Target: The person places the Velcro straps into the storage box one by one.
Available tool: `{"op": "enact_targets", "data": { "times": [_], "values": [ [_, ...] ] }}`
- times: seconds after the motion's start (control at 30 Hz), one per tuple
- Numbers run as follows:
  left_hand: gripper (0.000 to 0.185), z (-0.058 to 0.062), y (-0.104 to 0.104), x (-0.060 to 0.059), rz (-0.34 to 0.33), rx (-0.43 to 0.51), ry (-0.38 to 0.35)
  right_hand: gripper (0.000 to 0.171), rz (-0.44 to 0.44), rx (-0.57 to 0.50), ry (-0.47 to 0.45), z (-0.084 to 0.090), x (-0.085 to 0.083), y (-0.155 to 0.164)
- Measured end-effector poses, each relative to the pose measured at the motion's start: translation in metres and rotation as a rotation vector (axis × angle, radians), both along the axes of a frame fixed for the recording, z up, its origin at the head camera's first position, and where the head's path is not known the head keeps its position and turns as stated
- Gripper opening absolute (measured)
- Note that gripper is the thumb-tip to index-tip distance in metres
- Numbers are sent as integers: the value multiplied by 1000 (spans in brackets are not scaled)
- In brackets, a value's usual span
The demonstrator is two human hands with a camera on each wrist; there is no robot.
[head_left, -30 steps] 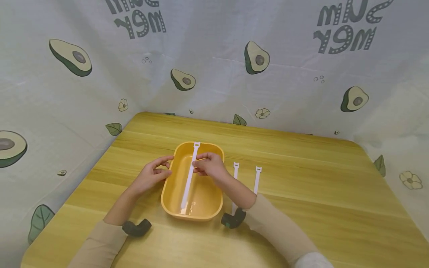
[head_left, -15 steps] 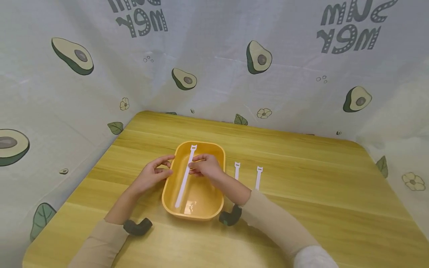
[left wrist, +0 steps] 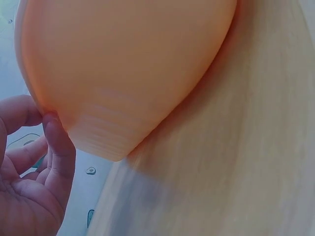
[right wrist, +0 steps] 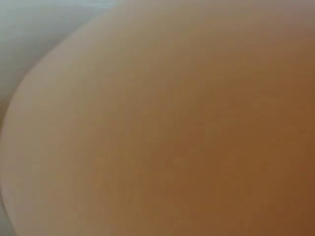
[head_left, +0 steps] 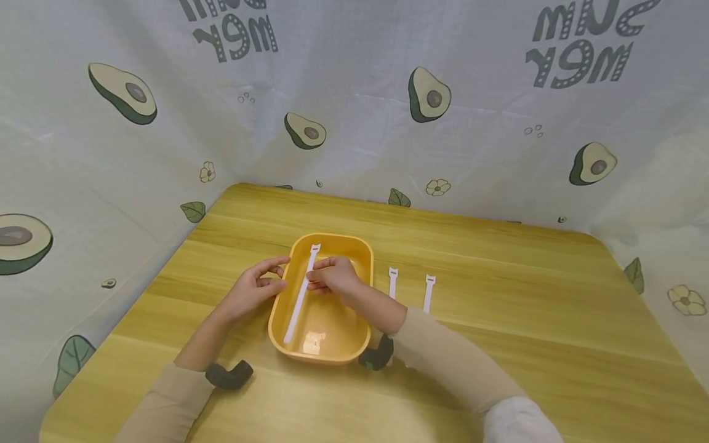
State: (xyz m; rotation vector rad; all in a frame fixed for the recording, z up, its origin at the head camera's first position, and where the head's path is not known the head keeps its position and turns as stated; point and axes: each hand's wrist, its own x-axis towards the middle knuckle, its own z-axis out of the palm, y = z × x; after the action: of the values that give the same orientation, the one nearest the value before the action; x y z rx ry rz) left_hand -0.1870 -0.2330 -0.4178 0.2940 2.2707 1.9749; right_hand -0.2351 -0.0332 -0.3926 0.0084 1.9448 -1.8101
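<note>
Head view: right hand (head_left: 335, 278) pinches the white strap (head_left: 300, 294) inside the yellow tub (head_left: 362, 332), laying it down; letting go looks next. Left wrist view: left hand (left wrist: 29, 184), fingers relaxed, touches the tub's outer wall. Right wrist view: orange blur

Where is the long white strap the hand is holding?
In the head view the white strap lies slanted inside the yellow tray, along its left side, pinched by the right hand.
</note>
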Motion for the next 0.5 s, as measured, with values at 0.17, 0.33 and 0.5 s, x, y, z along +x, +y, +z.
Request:
{"op": "enact_targets", "data": {
  "times": [0.17, 0.33, 0.5],
  "values": [
    [53, 0, 1, 0, -3, 10, -4, 15, -1, 30, -30, -5, -1, -2],
    [53, -1, 1, 0, -8, 13, -5, 14, -10, 70, -26, -8, -1, -4],
    [52, -1, 1, 0, -7, 23, -2, 13, -24, 98, -24, -10, -1, -6]
  ]
}}
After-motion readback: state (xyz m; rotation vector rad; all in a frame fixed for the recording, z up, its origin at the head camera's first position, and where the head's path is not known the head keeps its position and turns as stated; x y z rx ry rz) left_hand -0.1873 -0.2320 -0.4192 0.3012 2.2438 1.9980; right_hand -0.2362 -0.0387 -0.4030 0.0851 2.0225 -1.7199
